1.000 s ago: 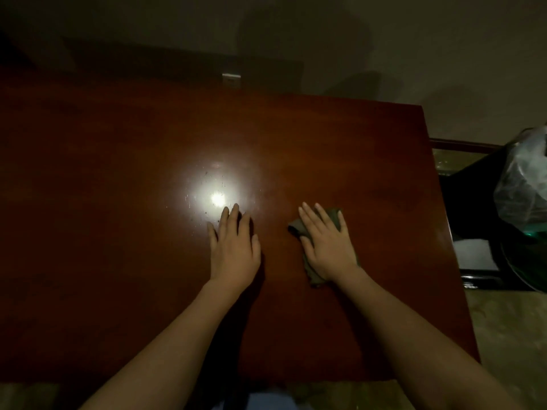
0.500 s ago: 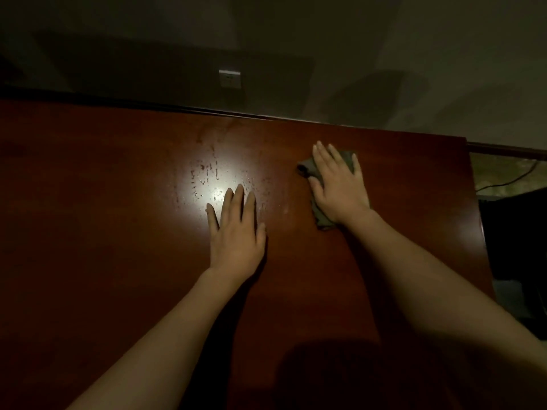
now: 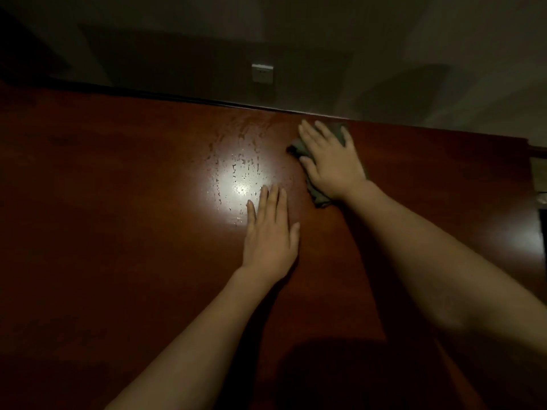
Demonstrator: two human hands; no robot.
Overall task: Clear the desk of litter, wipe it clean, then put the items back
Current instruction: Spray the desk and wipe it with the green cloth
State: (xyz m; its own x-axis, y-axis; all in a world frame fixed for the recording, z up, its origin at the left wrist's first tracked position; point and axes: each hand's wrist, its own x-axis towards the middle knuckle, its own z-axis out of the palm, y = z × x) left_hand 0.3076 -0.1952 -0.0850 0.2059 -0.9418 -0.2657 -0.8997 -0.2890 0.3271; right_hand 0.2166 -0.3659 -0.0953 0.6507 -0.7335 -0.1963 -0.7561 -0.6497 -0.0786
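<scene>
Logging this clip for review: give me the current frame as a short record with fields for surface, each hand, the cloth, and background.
surface: dark red wooden desk, glossy, with wet streaks under a light glare
left hand: flat on the desk, fingers straight, holding nothing
right hand: fingers spread, pressing the cloth near the far edge
cloth: dark green, mostly hidden under the right hand
background: wall socket beyond the desk
</scene>
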